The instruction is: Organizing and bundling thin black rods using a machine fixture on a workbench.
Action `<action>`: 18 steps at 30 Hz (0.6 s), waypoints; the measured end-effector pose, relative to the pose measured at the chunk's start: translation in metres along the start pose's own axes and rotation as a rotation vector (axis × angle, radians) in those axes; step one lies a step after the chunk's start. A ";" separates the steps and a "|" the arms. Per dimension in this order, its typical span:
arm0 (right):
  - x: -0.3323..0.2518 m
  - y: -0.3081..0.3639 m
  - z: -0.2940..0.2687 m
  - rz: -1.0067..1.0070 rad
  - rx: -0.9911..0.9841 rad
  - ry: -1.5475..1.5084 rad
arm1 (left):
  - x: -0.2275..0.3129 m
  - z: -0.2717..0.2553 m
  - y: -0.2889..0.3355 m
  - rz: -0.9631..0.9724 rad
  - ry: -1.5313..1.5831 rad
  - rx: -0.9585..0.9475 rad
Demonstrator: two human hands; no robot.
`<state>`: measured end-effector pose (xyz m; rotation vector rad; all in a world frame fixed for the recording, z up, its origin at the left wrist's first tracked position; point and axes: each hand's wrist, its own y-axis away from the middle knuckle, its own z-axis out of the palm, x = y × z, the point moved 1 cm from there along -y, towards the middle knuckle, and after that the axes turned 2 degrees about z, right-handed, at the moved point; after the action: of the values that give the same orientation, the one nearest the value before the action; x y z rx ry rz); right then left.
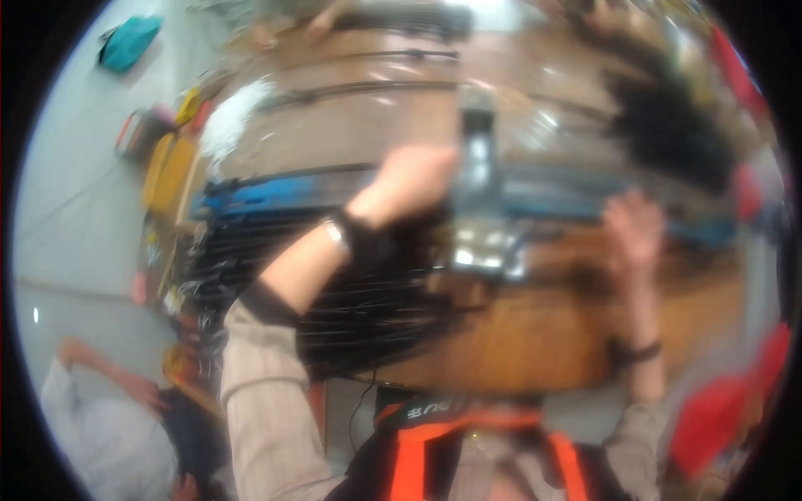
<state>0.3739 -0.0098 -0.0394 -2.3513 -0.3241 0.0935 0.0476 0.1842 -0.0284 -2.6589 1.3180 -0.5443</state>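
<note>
The whole picture is smeared by motion. My left hand (416, 179) is closed beside a silver metal machine or fixture (478, 154) in the middle of the table; what its fingers hold, if anything, is hidden. Below that hand and to its left lies a wide pile of thin black rods (334, 301). My right hand (635, 224) is over the right part of the table, its fingers stretched out and apart, near a blue strip (560, 192). A shiny metal block (489, 250) sits at the near end of the fixture.
Long dark rods (368, 86) lie across the far table, with a black heap (672, 129) at the right. Other people's hands (322, 25) show at the far edge. At the lower left sits a person (113, 426). Yellow bins (167, 171) stand along the left edge.
</note>
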 end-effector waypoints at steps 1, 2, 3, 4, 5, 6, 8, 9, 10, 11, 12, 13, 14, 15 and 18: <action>-0.011 0.000 0.002 0.000 -0.009 -0.043 | -0.002 -0.003 0.004 -0.026 -0.021 -0.009; -0.013 0.010 0.002 0.044 -0.037 -0.087 | -0.002 0.001 0.000 -0.028 -0.027 -0.024; -0.016 0.018 0.005 0.077 -0.047 -0.148 | 0.000 0.000 -0.003 0.009 -0.009 -0.043; -0.019 0.022 0.007 0.106 -0.053 -0.127 | 0.001 0.001 -0.004 -0.004 -0.033 -0.043; -0.021 0.024 0.009 0.115 -0.076 -0.160 | 0.001 0.002 -0.006 -0.022 -0.062 -0.037; -0.025 0.024 0.010 0.121 -0.098 -0.196 | 0.000 0.004 -0.007 0.001 -0.054 -0.044; -0.037 0.021 0.010 0.148 -0.098 -0.208 | -0.002 0.006 -0.006 0.024 0.002 -0.007; -0.043 0.018 0.011 0.163 -0.097 -0.230 | -0.003 0.008 -0.007 0.035 0.030 0.012; -0.048 0.014 0.013 0.171 -0.096 -0.257 | -0.002 0.008 -0.007 0.041 0.034 0.011; -0.053 0.009 0.015 0.175 -0.097 -0.253 | -0.002 0.008 -0.007 0.036 0.033 0.013; -0.057 0.002 0.016 0.177 -0.098 -0.266 | -0.003 0.006 -0.008 0.030 0.031 0.016; -0.060 -0.003 0.016 0.176 -0.104 -0.280 | -0.002 0.005 -0.006 0.019 0.032 0.020; -0.061 -0.006 0.016 0.173 -0.108 -0.294 | -0.001 0.004 -0.005 0.018 0.036 0.022; -0.062 -0.005 0.017 0.170 -0.110 -0.293 | 0.002 0.003 -0.005 0.014 0.008 0.016; -0.066 0.002 0.027 0.279 -0.222 -0.603 | 0.011 -0.004 0.004 -0.004 -0.075 0.031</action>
<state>0.3066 -0.0103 -0.0619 -2.5306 -0.3002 0.9540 0.0492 0.1735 -0.0227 -2.6300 1.2738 -0.4567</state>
